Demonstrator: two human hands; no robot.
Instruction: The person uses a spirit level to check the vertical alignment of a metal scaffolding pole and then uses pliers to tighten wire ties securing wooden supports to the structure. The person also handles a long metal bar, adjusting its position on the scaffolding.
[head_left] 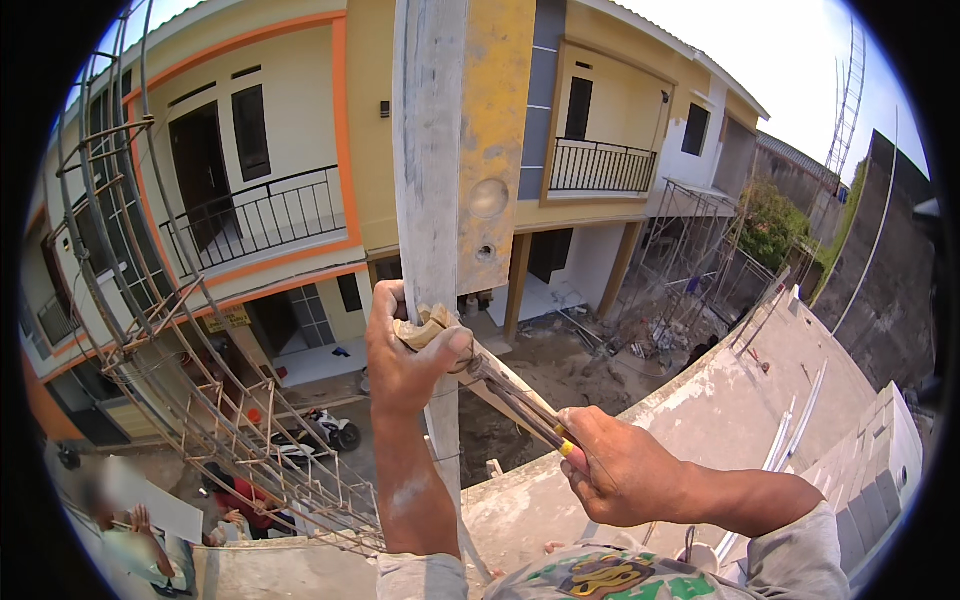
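Note:
A tall pale board point(428, 150) stands upright in front of me, and a worn yellow bar point(495, 130) with a round recess and a small hole lies along its right side. Around the board and a short, rough piece of wood point(427, 328), my left hand point(402, 350) is closed, its thumb pressing the wood. My right hand point(625, 465) grips the red and yellow handles of a pair of pincers point(520, 402). The tool's jaws are up beside the wood, near my left thumb, at what looks like thin wire. Their exact bite is hidden.
A rebar cage point(135, 250) leans at the left. Below it are a motorcycle point(325, 432) and people, one in red point(250, 500). A concrete ledge point(690, 400) runs right, with white pipes point(790, 430) and stacked blocks point(870, 480). Two-storey houses stand opposite, beyond a drop.

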